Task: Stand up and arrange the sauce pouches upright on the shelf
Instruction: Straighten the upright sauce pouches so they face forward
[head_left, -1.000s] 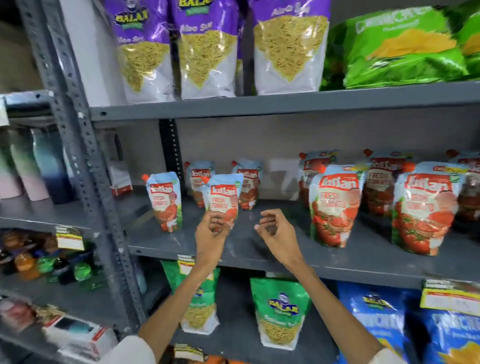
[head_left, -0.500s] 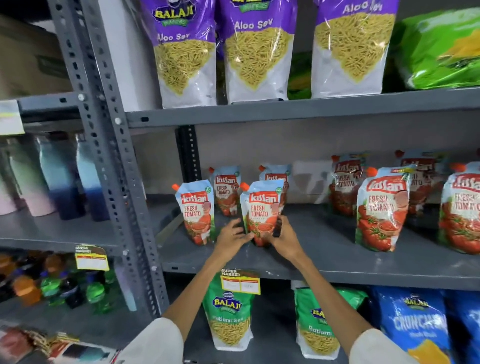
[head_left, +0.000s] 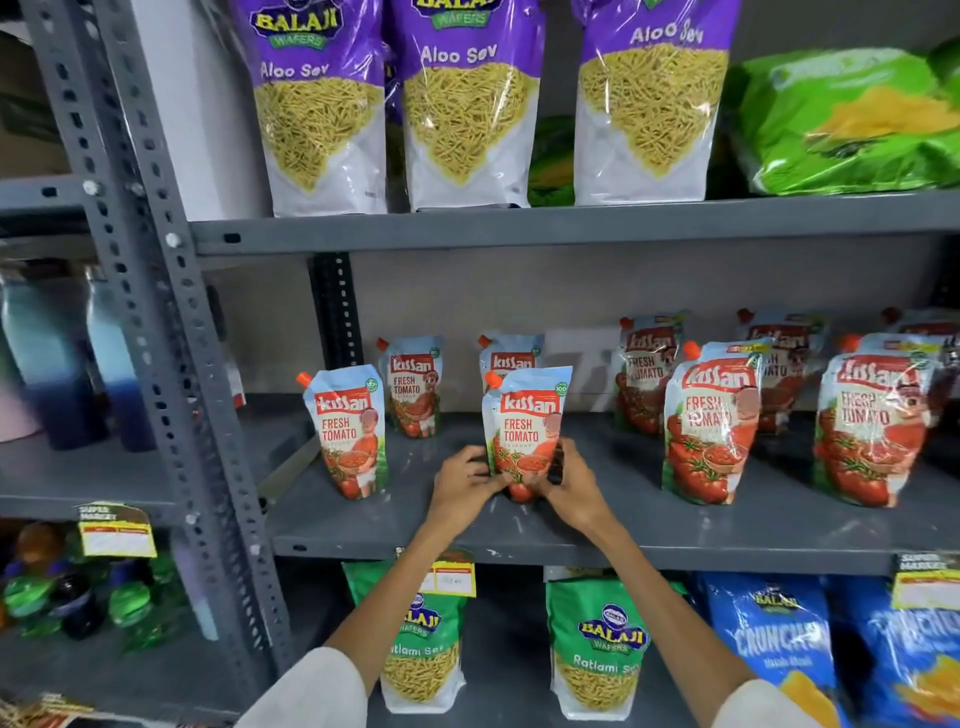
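Head view looks onto a grey metal shelf (head_left: 623, 525) carrying tomato sauce pouches. Both hands are closed around the base of one pouch, the held pouch (head_left: 524, 415), which stands upright near the front edge of the shelf, left of centre. The left hand (head_left: 462, 488) presses its lower left side and the right hand (head_left: 571, 488) wraps its lower right side, fingers curled against the bottom corners. Its orange spout cap points up to the left.

To its left stands another upright pouch, the front-left pouch (head_left: 348, 431), well apart from the hands. Behind these, two back pouches stand upright: one (head_left: 413, 384) between the front pair, the other (head_left: 511, 353) directly behind the held one and mostly hidden by it.

Right of the hands, larger pouches stand upright in two rows: a front large pouch (head_left: 709, 426) and another (head_left: 878, 426) further right, with more behind them near the back wall, partly covered.

The shelf above holds purple Aloo Sev bags (head_left: 467, 104) and green snack bags (head_left: 841, 119). The shelf below shows green Ratlami Sev bags (head_left: 597, 644) and blue snack bags (head_left: 779, 644). A yellow price tag (head_left: 454, 577) hangs on the shelf edge under the left forearm. White sleeves cover both arms at the bottom edge.
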